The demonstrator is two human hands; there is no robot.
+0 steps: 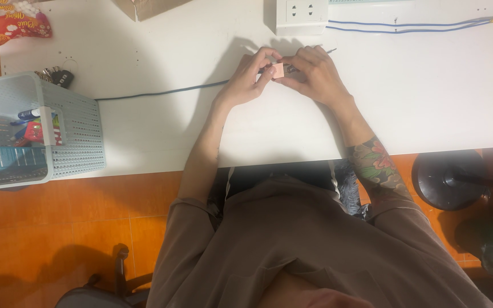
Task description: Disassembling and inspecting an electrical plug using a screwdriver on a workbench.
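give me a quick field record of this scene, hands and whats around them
surface: white table over an orange tiled floor
left hand: left hand pinching a small pink block by its left side
right hand: right hand gripping the same block from the right
cable: blue cable running along the table to the hands
back edge: white power strip
left side: pale blue mesh basket holding pens and small boxes
behind basket: bunch of keys, red snack bag
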